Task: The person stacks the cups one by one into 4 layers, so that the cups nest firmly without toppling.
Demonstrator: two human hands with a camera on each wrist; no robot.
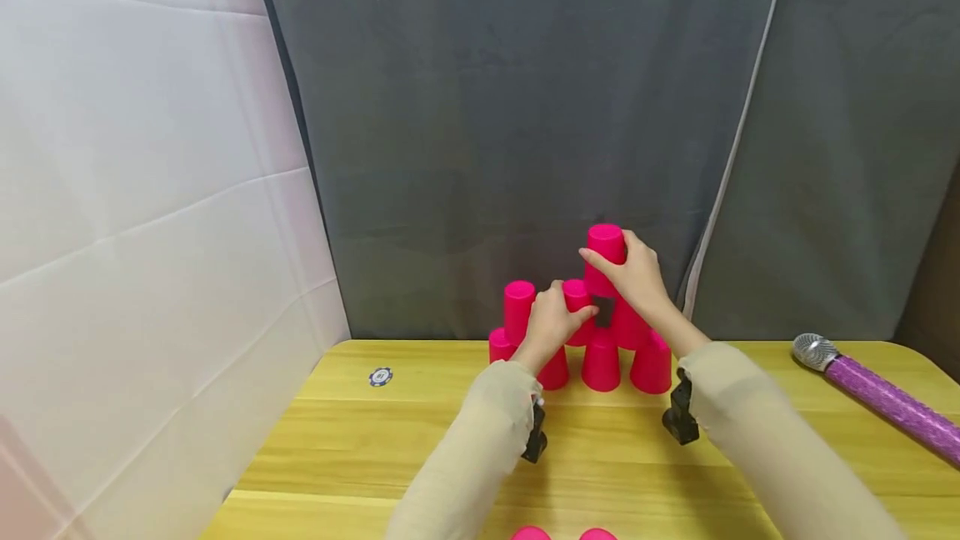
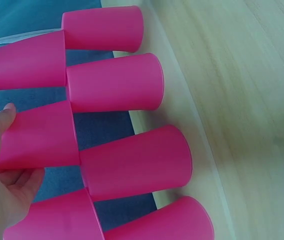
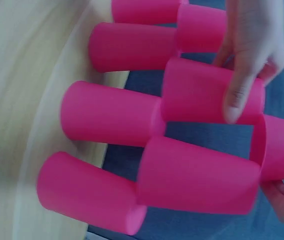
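Cups (image 1: 592,332), microphone (image 1: 813,350) head-view only

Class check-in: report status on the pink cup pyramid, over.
Left hand grips a middle-row cup. Right hand holds the top cup over the pyramid. Microphone lies far right, clear of the stack.

Both hands (image 1: 592,298) raised, fingers (image 3: 238,95) curled

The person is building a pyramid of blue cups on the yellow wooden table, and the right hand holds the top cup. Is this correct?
Not quite: the cups are pink, not blue, as the head view shows. The rest is right: the right hand holds the top cup of the pyramid on the yellow wooden table.
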